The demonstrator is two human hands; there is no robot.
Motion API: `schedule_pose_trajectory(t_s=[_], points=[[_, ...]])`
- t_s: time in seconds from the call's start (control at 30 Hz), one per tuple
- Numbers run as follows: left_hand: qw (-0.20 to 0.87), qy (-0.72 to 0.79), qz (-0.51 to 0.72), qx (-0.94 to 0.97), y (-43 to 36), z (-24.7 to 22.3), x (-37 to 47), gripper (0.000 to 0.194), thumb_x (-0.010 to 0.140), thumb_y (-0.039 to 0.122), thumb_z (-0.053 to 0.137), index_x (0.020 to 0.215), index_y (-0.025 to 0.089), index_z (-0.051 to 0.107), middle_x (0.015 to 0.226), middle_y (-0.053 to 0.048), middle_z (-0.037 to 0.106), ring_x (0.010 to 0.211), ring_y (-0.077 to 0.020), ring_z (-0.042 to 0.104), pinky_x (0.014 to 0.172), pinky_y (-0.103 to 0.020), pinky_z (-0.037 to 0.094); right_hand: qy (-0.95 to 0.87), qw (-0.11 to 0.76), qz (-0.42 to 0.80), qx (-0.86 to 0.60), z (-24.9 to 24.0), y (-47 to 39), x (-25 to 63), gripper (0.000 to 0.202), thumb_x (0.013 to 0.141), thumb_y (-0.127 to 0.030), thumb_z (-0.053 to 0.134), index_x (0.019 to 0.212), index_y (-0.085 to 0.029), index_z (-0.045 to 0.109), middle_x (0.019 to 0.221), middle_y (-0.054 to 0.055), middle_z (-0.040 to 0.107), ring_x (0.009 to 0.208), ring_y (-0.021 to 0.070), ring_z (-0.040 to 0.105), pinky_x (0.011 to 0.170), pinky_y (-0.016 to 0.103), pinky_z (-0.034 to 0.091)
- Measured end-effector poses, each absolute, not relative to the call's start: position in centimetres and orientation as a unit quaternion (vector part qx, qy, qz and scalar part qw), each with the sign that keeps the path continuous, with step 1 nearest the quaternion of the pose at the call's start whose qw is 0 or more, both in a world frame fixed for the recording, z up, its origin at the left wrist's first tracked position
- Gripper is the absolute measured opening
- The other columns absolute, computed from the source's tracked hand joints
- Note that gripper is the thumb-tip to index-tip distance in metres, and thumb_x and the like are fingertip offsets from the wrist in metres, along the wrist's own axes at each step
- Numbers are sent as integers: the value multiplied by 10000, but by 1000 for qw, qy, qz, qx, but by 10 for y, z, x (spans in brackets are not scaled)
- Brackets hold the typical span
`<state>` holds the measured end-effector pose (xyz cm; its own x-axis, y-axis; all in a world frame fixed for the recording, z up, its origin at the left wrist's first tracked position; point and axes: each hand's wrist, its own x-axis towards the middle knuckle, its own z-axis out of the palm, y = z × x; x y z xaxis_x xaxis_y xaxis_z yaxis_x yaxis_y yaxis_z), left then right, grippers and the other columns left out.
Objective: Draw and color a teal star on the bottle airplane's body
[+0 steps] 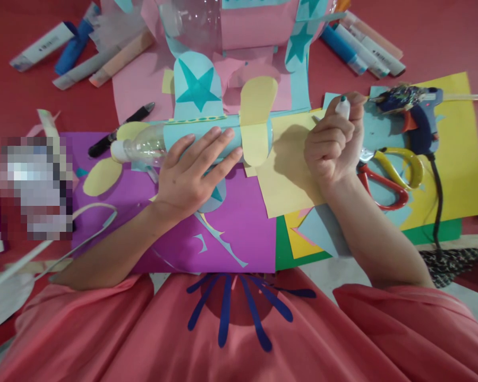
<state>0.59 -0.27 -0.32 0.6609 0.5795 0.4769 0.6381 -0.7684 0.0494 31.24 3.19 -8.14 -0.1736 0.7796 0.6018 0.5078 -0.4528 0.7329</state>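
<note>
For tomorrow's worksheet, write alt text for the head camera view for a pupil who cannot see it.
A person's left hand presses flat on a plastic bottle wrapped in light blue paper with yellow fins, while the right hand grips a marker. Coloured paper sheets, scissors and a glue gun lie around on the red table.

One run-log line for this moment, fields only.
left hand: flat on paper-wrapped bottle | right hand: closed around marker | nearby: scissors, glue gun
</note>
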Motion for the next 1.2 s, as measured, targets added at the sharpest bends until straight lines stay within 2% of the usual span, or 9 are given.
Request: schedule_pose_trajectory(t_s=[0.17, 0.37, 0.5, 0.67, 0.73, 0.8, 0.87, 1.03, 1.2], points=[[40, -338, -241, -909, -3, -4, 4, 465, 979, 171, 426, 1409, 348, 435, 1445, 9, 527, 1326, -181, 514, 1105, -338, 409, 129, 334, 878, 318, -56, 32, 298, 197, 780, -152, 614, 682, -261, 483, 488, -91, 373, 409, 79, 298, 374, 253, 210], [18, -337, -240, -910, -3, -2, 5, 456, 982, 172, 421, 1406, 341, 439, 1424, -1, 548, 1328, -169, 511, 1134, -336, 380, 124, 323, 891, 295, -54, 35, 302, 159, 800, -229, 591, 694, -270, 479, 500, -85, 355, 442, 92, 284, 419, 270, 219], [-59, -350, -239, -904, -3, -3, 5, 424, 999, 205, 384, 1393, 340, 460, 1444, 1, 529, 1347, -185, 489, 1163, -369, 355, 421, 207, 767, 437, -65, 35, 314, 218, 663, -179, 692, 782, -337, 600, 402, -116, 332, 386, 78, 119, 377, 284, 111], [131, -316, -247, -907, -2, -1, 7, 461, 965, 158, 446, 1398, 317, 454, 1379, 1, 592, 1282, -155, 557, 1076, -313, 438, 435, 109, 738, 505, -69, 34, 311, 213, 653, -236, 722, 803, -336, 610, 400, -117, 314, 371, 64, 79, 335, 270, 71], [156, -308, -257, -903, -2, 1, 8, 446, 954, 152, 464, 1378, 291, 480, 1343, -8, 622, 1252, -157, 584, 1059, -310, 450, 420, -12, 721, 551, -62, 29, 303, 87, 767, -289, 646, 802, -329, 577, 423, -110, 286, 363, 73, 97, 321, 261, 83], [165, -303, -264, -901, -2, 1, 9, 426, 943, 149, 483, 1351, 271, 510, 1316, -17, 642, 1237, -158, 597, 1056, -305, 449, 477, -256, 486, 686, -49, 23, 296, 169, 930, -362, 432, 821, -323, 555, 462, -94, 264, 350, 87, 121, 309, 251, 114], [143, -311, -253, -905, -3, 1, 9, 411, 950, 154, 467, 1339, 273, 526, 1333, -26, 629, 1250, -170, 587, 1059, -319, 454, 562, -498, -253, 610, -32, 18, 289, 365, 924, -563, 312, 853, -297, 552, 522, -89, 235, 365, 90, 107, 312, 257, 98], [56, -329, -211, -919, -6, -1, 9, 395, 975, 174, 413, 1340, 264, 534, 1375, -53, 595, 1302, -201, 540, 1072, -368, 459, 435, -512, -610, 420, 10, 10, 269, 259, 737, -520, 443, 783, -295, 564, 442, -98, 314, 332, 91, 213, 332, 250, 213], [107, -314, -228, -915, -7, 0, 11, 386, 971, 184, 429, 1324, 310, 522, 1360, 3, 610, 1291, -151, 549, 1097, -298, 413, 466, -535, -566, 420, 27, -6, 246, 282, 756, -486, 532, 690, -243, 658, 506, -26, 504, 400, 119, 425, 363, 276, 315]])
